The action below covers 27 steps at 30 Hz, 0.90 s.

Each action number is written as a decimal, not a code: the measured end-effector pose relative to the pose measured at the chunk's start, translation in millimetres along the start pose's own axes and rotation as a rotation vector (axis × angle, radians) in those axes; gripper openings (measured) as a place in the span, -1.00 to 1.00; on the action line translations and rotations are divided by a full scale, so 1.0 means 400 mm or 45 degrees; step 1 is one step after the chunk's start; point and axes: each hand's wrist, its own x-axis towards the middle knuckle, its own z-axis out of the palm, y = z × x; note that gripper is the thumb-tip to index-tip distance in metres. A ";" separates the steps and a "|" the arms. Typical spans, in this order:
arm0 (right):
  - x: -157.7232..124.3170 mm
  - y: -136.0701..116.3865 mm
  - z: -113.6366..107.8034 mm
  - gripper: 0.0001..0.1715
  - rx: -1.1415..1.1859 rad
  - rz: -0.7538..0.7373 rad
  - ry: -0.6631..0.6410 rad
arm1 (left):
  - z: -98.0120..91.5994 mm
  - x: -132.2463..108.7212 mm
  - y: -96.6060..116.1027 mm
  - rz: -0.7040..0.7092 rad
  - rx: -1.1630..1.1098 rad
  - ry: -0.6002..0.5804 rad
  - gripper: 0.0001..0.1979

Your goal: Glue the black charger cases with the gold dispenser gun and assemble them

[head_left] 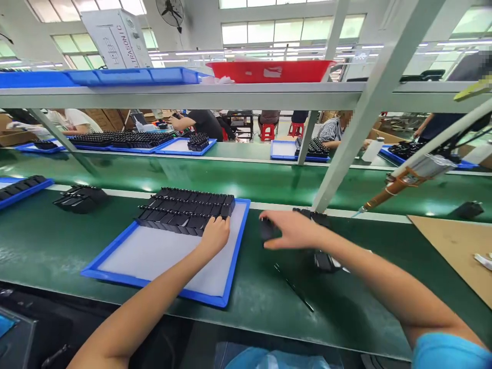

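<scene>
A blue-rimmed tray (229, 277) with a white base holds several rows of small black blocky parts (184, 205), packed against its far side. My left hand (216, 234) is closed at the right end of the nearest row, its fingers pressed on a black block there. To the right of the tray, my right hand (294, 229) grips a single black block (268, 230) between thumb and fingers, held above the green bench. More black parts (325, 261) lie under and behind my right wrist, partly hidden. Below the right hand, a thin dark tweezer-like tool (294, 288) rests on the bench.
Loose black parts (80, 199) sit left of the tray. A soldering-iron-like tool (400, 187) hangs at right, above a brown board (457, 246). A slanted white post (346, 154) rises behind my right hand. Beyond the green conveyor (230, 171), people work at other trays.
</scene>
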 end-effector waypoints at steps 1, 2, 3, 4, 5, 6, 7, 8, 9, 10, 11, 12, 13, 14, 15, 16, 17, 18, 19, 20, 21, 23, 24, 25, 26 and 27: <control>-0.047 -0.017 0.036 -0.27 0.006 -0.020 -0.054 | -0.011 -0.005 0.006 -0.012 -0.008 -0.002 -0.58; -0.088 -0.032 0.077 -0.28 0.006 -0.027 -0.108 | -0.024 -0.013 0.014 -0.017 -0.009 -0.002 -0.59; -0.121 -0.044 0.120 -0.29 -0.001 -0.021 -0.151 | -0.038 -0.024 0.025 -0.020 -0.022 -0.001 -0.60; -0.147 -0.054 0.164 -0.29 -0.010 -0.012 -0.175 | -0.053 -0.038 0.039 -0.020 -0.066 0.002 -0.61; -0.167 -0.061 0.204 -0.30 -0.010 0.003 -0.187 | -0.068 -0.055 0.056 -0.020 -0.152 0.001 -0.62; -0.183 -0.065 0.239 -0.31 -0.010 0.032 -0.175 | -0.083 -0.075 0.074 -0.020 -0.280 -0.007 -0.62; -0.197 -0.066 0.264 -0.28 0.017 0.053 -0.143 | -0.096 -0.097 0.094 -0.019 -0.442 -0.027 -0.60; -0.210 -0.063 0.278 -0.25 0.074 0.068 -0.084 | -0.107 -0.120 0.115 -0.019 -0.618 -0.056 -0.59; -0.226 -0.055 0.281 -0.22 0.158 0.081 0.005 | -0.116 -0.145 0.136 -0.018 -0.787 -0.096 -0.56; -0.244 -0.041 0.272 -0.22 0.263 0.097 0.128 | -0.122 -0.168 0.157 -0.012 -0.925 -0.142 -0.52; -0.265 -0.019 0.252 -0.25 0.374 0.123 0.300 | -0.124 -0.190 0.178 -0.002 -1.041 -0.186 -0.47; -0.288 0.011 0.222 -0.35 0.471 0.169 0.510 | -0.123 -0.210 0.199 0.008 -1.140 -0.217 -0.41; -0.312 0.052 0.185 -0.49 0.541 0.240 0.766 | -0.117 -0.226 0.220 0.014 -1.228 -0.230 -0.34; -0.335 0.102 0.144 -0.59 0.570 0.312 1.104 | -0.108 -0.238 0.242 0.018 -1.306 -0.225 -0.28; -0.355 0.161 0.101 -0.64 0.580 0.363 1.404 | -0.097 -0.246 0.265 0.018 -1.374 -0.205 -0.22; -0.371 0.226 0.059 -0.61 0.594 0.406 1.679 | -0.083 -0.251 0.288 0.006 -1.431 -0.175 -0.18; -0.383 0.295 0.020 -0.50 0.610 0.441 1.915 | -0.068 -0.253 0.310 -0.021 -1.475 -0.142 -0.17; -0.391 0.363 -0.014 -0.39 0.667 0.513 2.062 | -0.053 -0.254 0.332 -0.062 -1.504 -0.108 -0.18; -0.394 0.427 -0.042 -0.28 0.771 0.614 2.100 | -0.040 -0.252 0.351 -0.112 -1.521 -0.070 -0.20; -0.393 0.483 -0.063 -0.26 0.851 0.671 2.055 | -0.028 -0.251 0.366 -0.167 -1.528 -0.032 -0.24; -0.390 0.530 -0.077 -0.31 0.921 0.707 1.994 | -0.020 -0.249 0.378 -0.218 -1.531 0.001 -0.28; -0.375 0.590 -0.086 -0.42 1.039 0.735 1.851 | -0.014 -0.246 0.389 -0.272 -1.539 0.025 -0.35; -0.367 0.606 -0.084 -0.49 1.082 0.727 1.786 | -0.015 -0.244 0.390 -0.267 -1.550 0.014 -0.38; -0.359 0.614 -0.079 -0.53 1.115 0.710 1.731 | -0.018 -0.242 0.388 -0.245 -1.566 -0.004 -0.43; -0.352 0.617 -0.073 -0.57 1.136 0.687 1.691 | -0.022 -0.239 0.385 -0.218 -1.586 -0.017 -0.48; -0.345 0.615 -0.066 -0.60 1.148 0.665 1.666 | -0.027 -0.236 0.382 -0.199 -1.608 -0.020 -0.55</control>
